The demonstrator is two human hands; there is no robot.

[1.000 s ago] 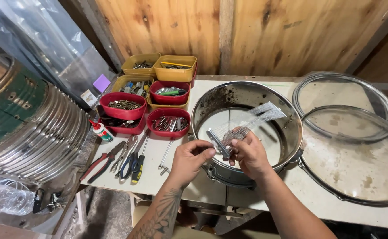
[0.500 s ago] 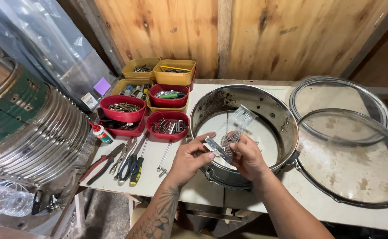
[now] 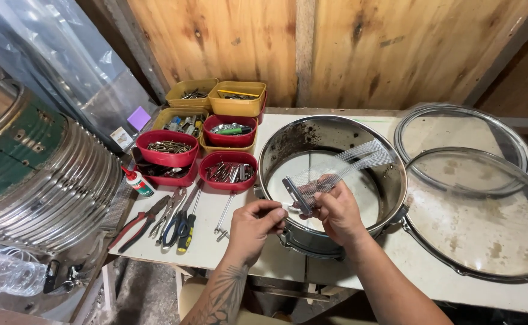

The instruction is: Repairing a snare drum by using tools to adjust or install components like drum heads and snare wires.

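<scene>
A metal snare drum shell stands on the white table with its open side up. Over its near rim my right hand holds a set of snare wires, a fan of thin metal strands with a metal end plate at the near end. My left hand pinches something small at that end plate, next to my right hand. What it pinches is too small to tell.
Red and yellow bins of screws and small parts sit at the back left. Pliers, a screwdriver and a drum key lie beside a small glue bottle. Two drum hoops with heads lie right. Stacked chrome drums stand left.
The snare wires have swung and now fan out to the right over the shell. My hands have dropped slightly toward the near rim and stay together at the end plate.
</scene>
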